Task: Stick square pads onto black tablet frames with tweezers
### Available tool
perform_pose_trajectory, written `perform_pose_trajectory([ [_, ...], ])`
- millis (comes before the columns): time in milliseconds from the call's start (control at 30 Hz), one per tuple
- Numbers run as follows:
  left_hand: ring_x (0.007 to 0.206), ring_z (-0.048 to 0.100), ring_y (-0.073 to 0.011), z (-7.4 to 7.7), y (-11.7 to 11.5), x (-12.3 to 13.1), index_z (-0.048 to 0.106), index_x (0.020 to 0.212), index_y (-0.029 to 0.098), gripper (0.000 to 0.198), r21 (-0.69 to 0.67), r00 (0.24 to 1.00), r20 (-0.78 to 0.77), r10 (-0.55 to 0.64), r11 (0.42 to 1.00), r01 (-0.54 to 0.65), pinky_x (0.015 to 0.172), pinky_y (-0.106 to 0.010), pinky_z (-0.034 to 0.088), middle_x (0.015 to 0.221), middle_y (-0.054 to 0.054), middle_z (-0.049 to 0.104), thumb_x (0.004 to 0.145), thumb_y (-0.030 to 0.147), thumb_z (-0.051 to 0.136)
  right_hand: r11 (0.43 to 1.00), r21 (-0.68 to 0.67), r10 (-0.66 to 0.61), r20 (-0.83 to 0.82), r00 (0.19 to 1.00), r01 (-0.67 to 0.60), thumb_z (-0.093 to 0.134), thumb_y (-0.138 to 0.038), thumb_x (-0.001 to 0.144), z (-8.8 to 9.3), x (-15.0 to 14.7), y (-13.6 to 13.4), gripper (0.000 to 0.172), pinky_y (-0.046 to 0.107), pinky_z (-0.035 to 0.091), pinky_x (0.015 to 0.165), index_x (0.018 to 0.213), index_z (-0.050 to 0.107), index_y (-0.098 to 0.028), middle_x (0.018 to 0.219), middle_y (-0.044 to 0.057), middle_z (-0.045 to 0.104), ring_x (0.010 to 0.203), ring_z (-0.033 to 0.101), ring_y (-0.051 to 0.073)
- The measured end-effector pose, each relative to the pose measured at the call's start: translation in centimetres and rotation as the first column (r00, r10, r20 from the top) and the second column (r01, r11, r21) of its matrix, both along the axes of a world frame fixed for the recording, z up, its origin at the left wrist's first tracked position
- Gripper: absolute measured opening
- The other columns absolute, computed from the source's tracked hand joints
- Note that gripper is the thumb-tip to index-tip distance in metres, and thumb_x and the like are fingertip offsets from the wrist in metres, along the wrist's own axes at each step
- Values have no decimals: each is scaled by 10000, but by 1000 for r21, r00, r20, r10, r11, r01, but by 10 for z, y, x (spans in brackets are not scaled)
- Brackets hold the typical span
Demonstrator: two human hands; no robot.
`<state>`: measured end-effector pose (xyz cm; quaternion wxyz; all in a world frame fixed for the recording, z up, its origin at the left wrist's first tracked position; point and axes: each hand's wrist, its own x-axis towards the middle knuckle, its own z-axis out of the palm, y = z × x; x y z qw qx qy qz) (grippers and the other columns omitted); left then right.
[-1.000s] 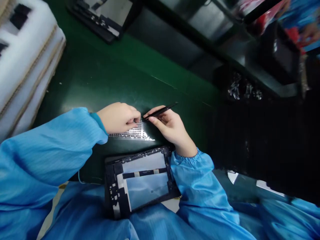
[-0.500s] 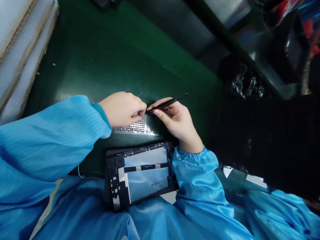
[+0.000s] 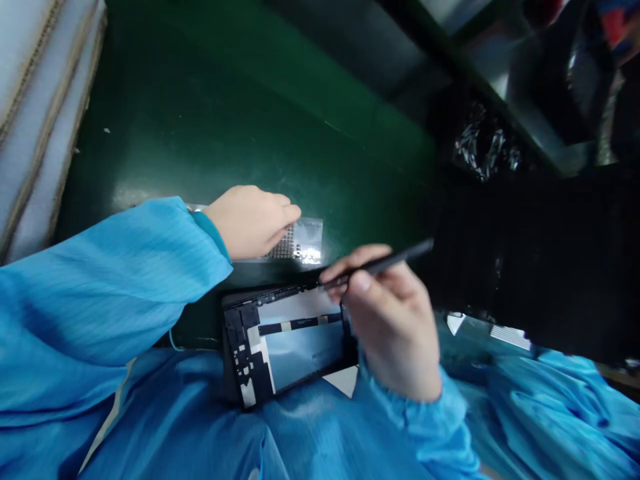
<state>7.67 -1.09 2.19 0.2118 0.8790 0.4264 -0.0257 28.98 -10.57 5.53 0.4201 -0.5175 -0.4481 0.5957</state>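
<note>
My left hand [image 3: 253, 222] lies over a clear plastic sheet [image 3: 308, 241] set with rows of small metallic-looking pieces. Its fingers are curled together at the sheet, with the fingertips partly hidden. Between thumb and fingers of my right hand [image 3: 393, 313] is a pair of black tweezers [image 3: 395, 260], slanted, slightly blurred. The tweezers' tip is over the upper right edge of an opened tablet-like device [image 3: 300, 363], with a black frame and a silvery inside. Whether the tip holds a piece or touches the frame I cannot tell. The device lies tilted near my body.
A green work surface [image 3: 200, 127] stretches ahead. Cardboard-edged, pale padded layers [image 3: 45, 100] stand at the left. A large black object [image 3: 495, 267] takes up the right side. Beyond it is crinkled shiny plastic [image 3: 485, 143]. Blue cloth [image 3: 575, 407] shows at lower right.
My right hand with the tweezers has moved from the sheet down and right to the device. My left hand stays at the sheet, more of whose right end now shows.
</note>
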Motion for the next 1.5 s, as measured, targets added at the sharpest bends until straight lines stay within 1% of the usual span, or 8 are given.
perform_pose_trajectory([
  [167,894,719,-202,3,-9,1,759,1146,194,292,18,997,-19,-79,997,79,684,-314,311,1121,-69,791,1051,237,487,959,209,-215,104,971,190,729,-115,1031,-35,-39,-82,213,333,714,951,1177,727,-270,1062,20,855,1022,846,160],
  [333,885,716,-225,0,-10,1,751,1173,184,299,36,995,-28,-91,995,92,651,-333,215,1090,-79,785,1038,229,488,921,382,-176,236,956,76,683,-42,1018,-50,-47,-81,282,399,722,949,1208,702,-250,1078,55,833,1057,828,178],
  [600,850,699,-225,-2,-11,3,767,1134,170,323,67,996,-19,-86,994,87,674,-322,299,1011,-89,767,1018,223,470,899,433,-112,382,917,-71,706,32,948,-44,-45,-84,408,442,696,979,1260,697,-230,1145,80,826,1086,817,208],
  [700,842,686,-218,-2,-7,2,780,1127,189,323,50,995,-8,-95,994,95,665,-331,252,1046,-77,779,1009,241,483,898,407,-32,443,896,-169,744,24,933,-30,-33,-71,431,422,695,1000,1278,712,-232,1185,80,833,1127,822,217],
  [833,812,661,-163,-3,2,-6,804,1006,232,279,-13,990,46,-136,990,137,662,-312,246,958,-13,784,938,206,534,927,296,68,471,880,-230,780,-117,995,-15,-4,-11,274,371,685,1034,1216,735,-273,1170,23,850,1129,829,193],
  [1000,652,568,-106,-6,11,-12,813,1012,264,244,-53,983,157,-94,993,103,667,-264,298,740,47,731,884,240,607,908,231,235,409,882,-350,809,-310,1011,-36,14,56,136,336,688,965,1122,750,-259,1093,6,842,1051,824,184],
  [1133,691,578,-129,-7,10,-11,811,1018,273,245,-87,985,153,-79,992,94,695,-275,305,770,39,734,890,246,604,920,213,244,348,905,-330,809,-305,1013,-49,12,61,130,323,676,971,1119,752,-258,1096,6,832,1053,816,176],
  [1500,690,535,-143,0,10,-12,853,1068,277,300,-64,990,94,-101,992,107,665,-309,304,906,7,782,937,249,585,932,200,230,316,921,-302,838,-387,990,-49,12,58,189,362,686,1005,1107,749,-267,1100,19,833,1059,821,206],
])
